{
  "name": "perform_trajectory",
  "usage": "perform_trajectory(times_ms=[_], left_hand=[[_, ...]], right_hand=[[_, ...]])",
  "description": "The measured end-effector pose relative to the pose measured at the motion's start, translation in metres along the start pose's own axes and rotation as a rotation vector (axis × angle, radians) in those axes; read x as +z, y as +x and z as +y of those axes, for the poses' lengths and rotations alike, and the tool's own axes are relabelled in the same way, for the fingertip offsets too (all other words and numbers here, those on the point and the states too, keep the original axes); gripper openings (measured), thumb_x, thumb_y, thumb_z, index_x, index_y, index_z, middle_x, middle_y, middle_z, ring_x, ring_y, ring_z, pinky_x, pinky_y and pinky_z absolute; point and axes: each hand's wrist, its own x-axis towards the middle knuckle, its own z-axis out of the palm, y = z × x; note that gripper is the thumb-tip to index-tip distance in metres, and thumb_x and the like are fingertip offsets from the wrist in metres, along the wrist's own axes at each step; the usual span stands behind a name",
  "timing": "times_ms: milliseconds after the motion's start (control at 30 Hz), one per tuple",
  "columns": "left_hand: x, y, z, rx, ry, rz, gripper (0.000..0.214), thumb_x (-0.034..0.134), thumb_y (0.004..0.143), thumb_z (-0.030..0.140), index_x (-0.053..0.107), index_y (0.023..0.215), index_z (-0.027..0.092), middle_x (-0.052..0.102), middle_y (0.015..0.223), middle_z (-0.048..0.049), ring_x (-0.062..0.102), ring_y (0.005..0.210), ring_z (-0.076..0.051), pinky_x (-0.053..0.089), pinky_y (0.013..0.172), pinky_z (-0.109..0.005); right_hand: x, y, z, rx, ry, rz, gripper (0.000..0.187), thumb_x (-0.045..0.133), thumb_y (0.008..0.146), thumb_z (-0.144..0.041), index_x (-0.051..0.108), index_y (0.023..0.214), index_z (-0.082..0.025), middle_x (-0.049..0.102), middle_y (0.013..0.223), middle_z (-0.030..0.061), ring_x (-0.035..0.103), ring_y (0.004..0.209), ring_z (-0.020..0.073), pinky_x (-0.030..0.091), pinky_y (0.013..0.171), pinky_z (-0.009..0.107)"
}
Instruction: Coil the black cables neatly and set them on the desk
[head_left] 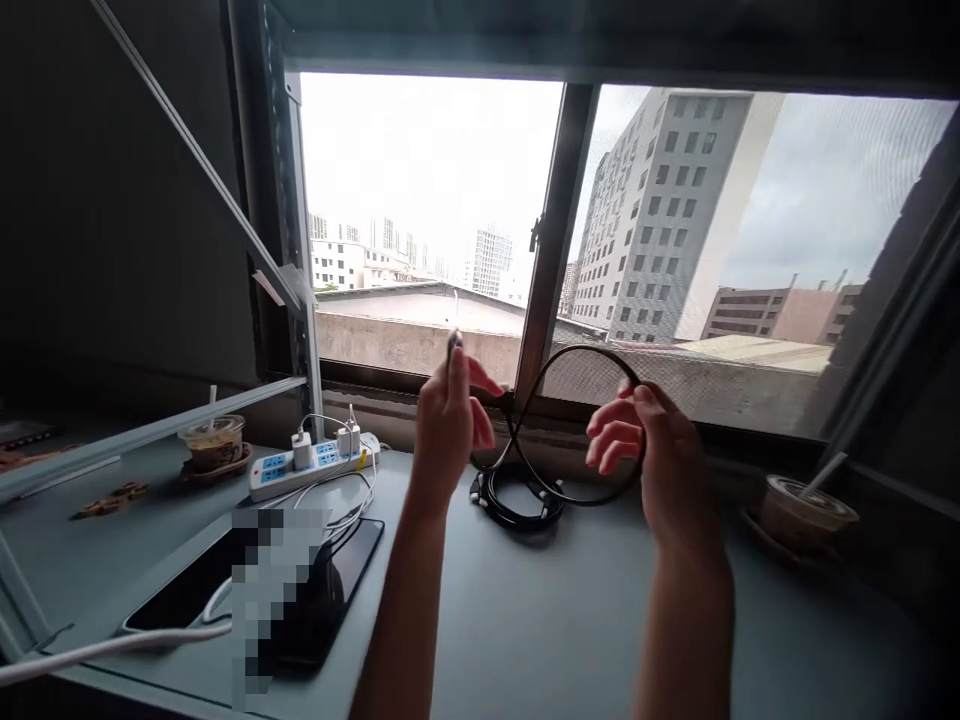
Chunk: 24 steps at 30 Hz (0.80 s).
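Observation:
Both my hands are raised above the grey desk with a black cable [581, 348] between them. My right hand [664, 450] pinches the cable between thumb and forefinger, where it bends into a large round loop. In my left hand [448, 420] a short dark, shiny piece is pinched upright between thumb and forefinger; it looks like the cable's end. From near the left hand's fingers the cable runs right and crosses itself at the loop's left side. Behind and below the loop, a coiled black cable [517, 515] with metal plugs lies on the desk.
At left stands a white power strip [315, 465] with chargers and white cords plugged in. Two dark-screened devices, a tablet [187, 575] and a phone [352, 570], lie before it, partly blurred out. Lidded drink cups [214, 440] [806, 510] stand at both sides. A metal frame [304, 330] borders the window.

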Motion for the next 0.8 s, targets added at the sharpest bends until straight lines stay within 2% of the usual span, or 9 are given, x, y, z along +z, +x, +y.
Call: perform_trajectory(times_ms=[67,133,167,233,367,433,533,667,800], left_hand=[[-0.008,0.006,-0.004,0.070,-0.135,0.221,0.030,0.034,0.088,0.044,0.046,0.073,0.021,0.039,0.040,0.0074,0.025,0.025,-0.004,0.013,0.026,-0.020],[-0.018,0.015,-0.011,0.165,-0.185,0.426,0.029,0.033,0.089,0.041,0.044,0.071,0.022,0.030,0.034,0.0096,0.019,0.023,-0.005,0.009,0.026,-0.021],[-0.023,0.020,-0.016,0.204,-0.174,0.501,0.030,0.033,0.089,0.041,0.044,0.069,0.021,0.028,0.032,0.0099,0.018,0.023,-0.005,0.009,0.026,-0.021],[-0.036,0.028,-0.027,0.222,-0.122,0.562,0.034,0.035,0.088,0.041,0.044,0.064,0.020,0.028,0.030,0.0099,0.020,0.021,-0.005,0.010,0.026,-0.022],[-0.058,0.035,-0.040,0.088,-0.041,0.457,0.036,0.044,0.083,0.043,0.047,0.057,0.019,0.031,0.029,0.0089,0.023,0.021,-0.005,0.013,0.025,-0.021],[-0.063,0.033,-0.040,0.026,-0.063,0.391,0.034,0.048,0.080,0.042,0.046,0.055,0.018,0.029,0.029,0.0087,0.022,0.022,-0.005,0.012,0.025,-0.021],[-0.064,0.029,-0.033,-0.045,-0.161,0.304,0.036,0.047,0.079,0.045,0.046,0.055,0.019,0.029,0.030,0.0074,0.021,0.024,-0.005,0.012,0.027,-0.020],[-0.066,0.028,-0.027,-0.151,-0.354,0.221,0.042,0.035,0.083,0.048,0.043,0.053,0.019,0.025,0.031,0.0061,0.017,0.026,-0.005,0.007,0.029,-0.022],[-0.075,0.030,-0.031,-0.138,-0.355,0.156,0.041,0.044,0.082,0.039,0.036,0.047,0.019,0.021,0.033,0.0072,0.013,0.028,-0.004,0.005,0.030,-0.023]], right_hand=[[-0.010,-0.002,-0.008,0.060,0.225,0.081,0.021,0.050,0.079,-0.043,0.046,0.079,-0.023,0.045,0.051,-0.0085,0.040,0.029,0.0050,0.025,0.024,0.014],[-0.019,-0.006,-0.016,0.128,0.383,0.074,0.014,0.053,0.078,-0.036,0.048,0.081,-0.023,0.038,0.048,-0.0100,0.028,0.022,0.0027,0.010,0.020,0.017],[-0.023,-0.007,-0.018,0.157,0.416,0.062,0.011,0.053,0.079,-0.034,0.050,0.084,-0.024,0.036,0.047,-0.0102,0.024,0.021,0.0024,0.004,0.020,0.019],[-0.026,-0.010,-0.021,0.194,0.419,0.061,0.012,0.052,0.081,-0.030,0.054,0.091,-0.023,0.034,0.046,-0.0099,0.022,0.020,0.0022,0.000,0.021,0.022],[-0.021,-0.009,-0.015,0.175,0.442,0.033,0.010,0.052,0.081,-0.023,0.055,0.090,-0.022,0.027,0.041,-0.0115,0.012,0.021,0.0020,0.000,0.021,0.020],[-0.015,-0.006,-0.009,0.140,0.529,-0.043,0.007,0.050,0.080,-0.028,0.053,0.084,-0.023,0.016,0.036,-0.0137,0.000,0.019,0.0023,-0.002,0.020,0.017],[-0.007,-0.001,-0.003,0.119,0.610,-0.111,0.016,0.042,0.080,-0.039,0.049,0.078,-0.026,0.006,0.032,-0.0158,-0.009,0.017,0.0027,-0.004,0.019,0.015],[0.003,-0.001,-0.003,0.193,0.750,-0.156,0.032,0.027,0.083,-0.044,0.049,0.070,-0.025,0.013,0.029,-0.0155,-0.003,0.013,0.0010,0.000,0.022,0.013],[0.011,-0.001,0.007,0.099,1.210,-0.315,0.039,0.029,0.082,-0.047,0.050,0.067,-0.019,0.028,0.031,-0.0135,0.018,0.016,-0.0043,0.013,0.029,0.005]])
